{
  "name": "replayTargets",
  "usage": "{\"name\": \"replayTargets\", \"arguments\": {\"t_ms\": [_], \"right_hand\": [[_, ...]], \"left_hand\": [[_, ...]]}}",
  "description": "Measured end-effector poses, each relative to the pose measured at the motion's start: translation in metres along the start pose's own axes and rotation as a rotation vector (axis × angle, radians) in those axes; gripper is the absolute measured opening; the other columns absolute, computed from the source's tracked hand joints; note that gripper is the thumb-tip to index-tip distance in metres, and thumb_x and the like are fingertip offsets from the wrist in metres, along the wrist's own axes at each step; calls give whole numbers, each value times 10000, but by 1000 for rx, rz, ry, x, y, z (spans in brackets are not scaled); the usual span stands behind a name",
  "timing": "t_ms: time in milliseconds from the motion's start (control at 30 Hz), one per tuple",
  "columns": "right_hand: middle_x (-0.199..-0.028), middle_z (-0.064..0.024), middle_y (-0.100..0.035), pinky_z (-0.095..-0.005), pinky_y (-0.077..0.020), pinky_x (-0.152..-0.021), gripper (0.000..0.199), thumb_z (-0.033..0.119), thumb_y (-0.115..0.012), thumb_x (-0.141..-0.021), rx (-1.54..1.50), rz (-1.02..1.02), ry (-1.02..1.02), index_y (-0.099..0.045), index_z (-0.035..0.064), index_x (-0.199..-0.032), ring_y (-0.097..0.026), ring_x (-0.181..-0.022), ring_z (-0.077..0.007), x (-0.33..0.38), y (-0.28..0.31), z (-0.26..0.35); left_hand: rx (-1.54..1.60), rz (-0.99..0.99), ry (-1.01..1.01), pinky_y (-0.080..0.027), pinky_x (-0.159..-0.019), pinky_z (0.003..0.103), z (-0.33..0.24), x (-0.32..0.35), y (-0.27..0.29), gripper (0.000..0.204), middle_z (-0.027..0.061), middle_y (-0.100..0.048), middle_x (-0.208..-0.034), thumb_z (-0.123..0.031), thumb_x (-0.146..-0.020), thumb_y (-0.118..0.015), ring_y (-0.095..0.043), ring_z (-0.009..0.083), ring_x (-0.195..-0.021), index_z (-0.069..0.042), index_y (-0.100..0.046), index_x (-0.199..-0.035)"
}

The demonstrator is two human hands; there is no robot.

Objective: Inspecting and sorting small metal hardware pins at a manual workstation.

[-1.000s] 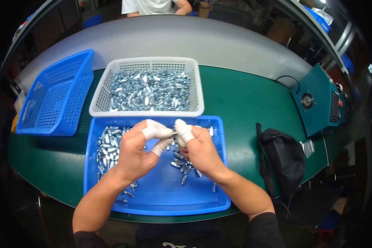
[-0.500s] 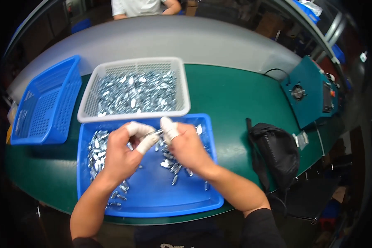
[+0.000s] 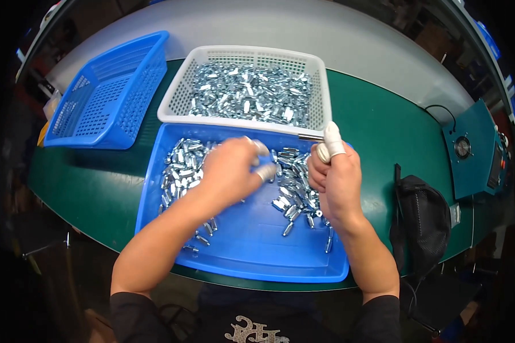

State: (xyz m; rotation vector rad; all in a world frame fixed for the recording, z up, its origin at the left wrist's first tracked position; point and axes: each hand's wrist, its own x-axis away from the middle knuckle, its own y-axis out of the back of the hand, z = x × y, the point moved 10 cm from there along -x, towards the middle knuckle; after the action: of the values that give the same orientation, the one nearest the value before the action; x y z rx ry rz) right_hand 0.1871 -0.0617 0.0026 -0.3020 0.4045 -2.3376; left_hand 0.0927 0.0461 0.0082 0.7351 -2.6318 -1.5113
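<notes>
Hands first: the left hand [image 3: 230,171] hovers over the blue tray [image 3: 252,257], fingers curled loosely, its capped fingertips near the loose metal parts [image 3: 294,188]; whether it grips one I cannot tell. The right hand [image 3: 337,180] pinches a thin silver piece [image 3: 310,138] between capped thumb and forefinger at the tray's far right corner, just beside the white basket [image 3: 177,97].

Held so close to the rim, that piece could slip and drop into the wrong container or onto the green worktop [image 3: 383,131]. The smooth finger covers may make small parts slide.

Counted: two hands, one blue tray, one white basket heaped with parts, one empty blue basket [image 3: 106,91] on the left, one black bag [image 3: 420,223], one teal device [image 3: 469,151]. Parts are too many to count.
</notes>
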Motion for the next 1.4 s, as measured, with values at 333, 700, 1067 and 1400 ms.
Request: {"name": "replayTargets", "arguments": {"t_ms": [333, 700, 1067, 1400], "right_hand": [[-493, 82, -262, -195, -143, -326, 410, 368, -409, -972, 76, -49, 42, -492, 6, -798, -213, -373, -15, 6, 0, 0], [-494, 75, -273, -200, -133, -327, 373, 342, -438, -967, 291, 49, 134, -403, 112, -676, -211, -377, -12, 10, -10, 4], [-481, 69, -274, -202, -148, -322, 370, 324, -414, -975, 189, -21, 127, -468, 57, -724, -219, -365, -19, 12, -5, 10], [-482, 68, -287, -197, -157, -322, 387, 344, -414, -975, 190, 96, 71, -477, 48, -734, -234, -363, -18, 12, -12, 2]], "left_hand": [[208, 9, 22, -500, -733, 379, 9, 6, -3, 156, 145, -642, -842, -110, -761, -649, -626, 315, -812, -34, -618, -895], [718, -173, -210, -476, -675, 275, -30, 11, 45, 185, 78, -648, -923, -76, -816, -636, -605, 162, -802, -49, -651, -998], [714, -154, -213, -489, -708, 283, -28, 10, 47, 174, 97, -653, -873, -96, -845, -625, -622, 145, -814, -23, -646, -1002], [752, -86, -186, -496, -773, 310, -25, 9, 41, 178, 125, -660, -915, -68, -834, -628, -641, 206, -871, -3, -619, -999]]}}
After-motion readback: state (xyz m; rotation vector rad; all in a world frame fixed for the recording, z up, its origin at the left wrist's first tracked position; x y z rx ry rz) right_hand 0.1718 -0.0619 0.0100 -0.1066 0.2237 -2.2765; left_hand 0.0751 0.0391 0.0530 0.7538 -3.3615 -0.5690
